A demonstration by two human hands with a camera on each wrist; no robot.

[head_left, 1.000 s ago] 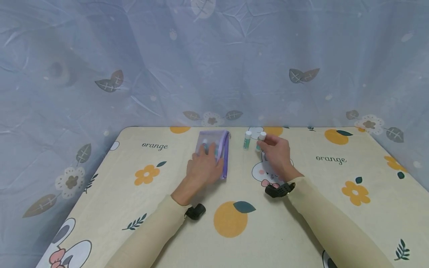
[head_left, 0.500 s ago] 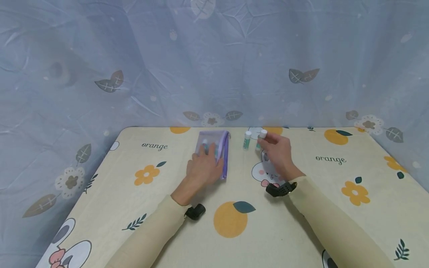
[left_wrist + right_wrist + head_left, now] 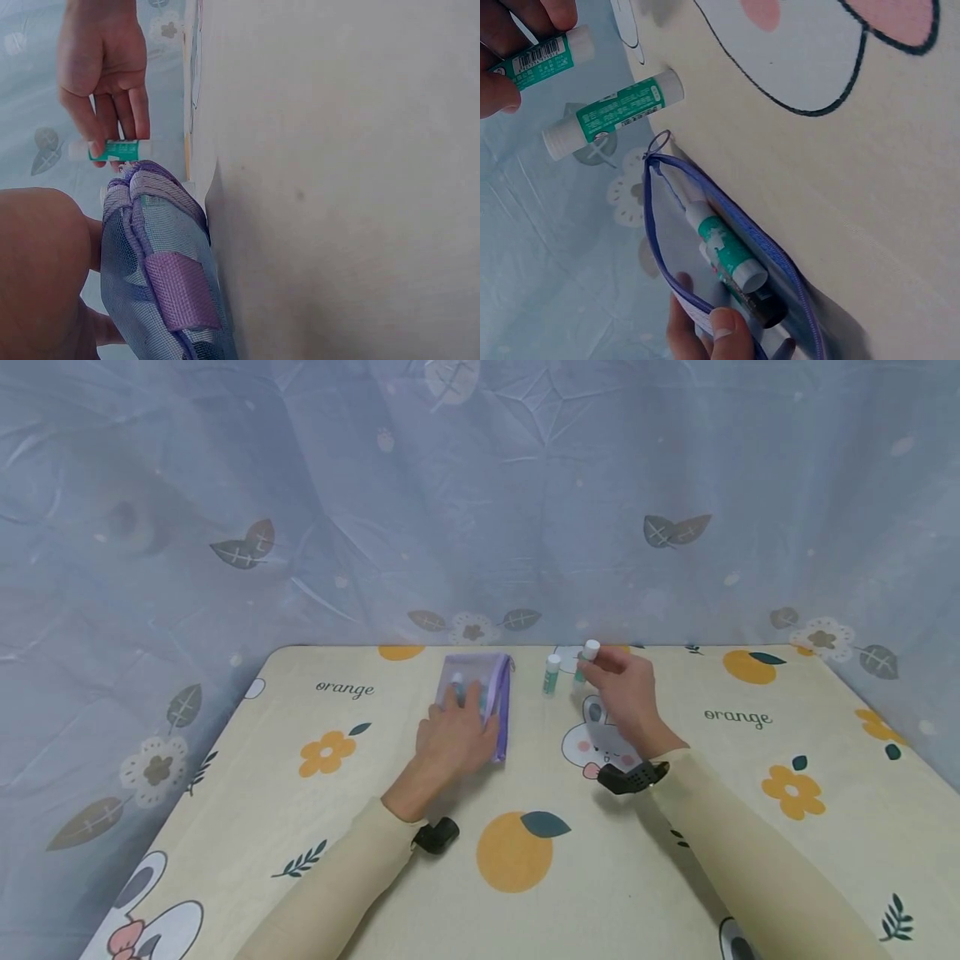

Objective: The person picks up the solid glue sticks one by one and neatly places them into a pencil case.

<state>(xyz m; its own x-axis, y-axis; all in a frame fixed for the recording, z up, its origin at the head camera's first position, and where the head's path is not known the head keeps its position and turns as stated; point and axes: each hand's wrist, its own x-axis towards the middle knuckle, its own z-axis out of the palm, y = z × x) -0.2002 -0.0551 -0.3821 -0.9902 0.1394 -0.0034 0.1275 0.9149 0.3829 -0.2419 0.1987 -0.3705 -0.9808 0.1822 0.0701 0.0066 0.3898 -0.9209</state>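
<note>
My left hand grips the open edge of a purple mesh zip pouch, thumb and fingers pinching its rim in the right wrist view. Inside the pouch lie a green-and-white glue stick and a black-ended stick. To the right, my right hand pinches another green-labelled glue stick between thumb and fingers, its white cap uppermost and slightly tilted. Between pouch and right hand, a similar glue stick stands upright on the table.
A cream cloth printed with oranges, flowers and rabbits covers the table. Behind its far edge hangs a blue-grey patterned curtain. A loop hangs at the pouch's zip end.
My right hand has lifted its glue stick a little upward from the table. My left hand, the pouch and the standing glue stick have stayed in place.
</note>
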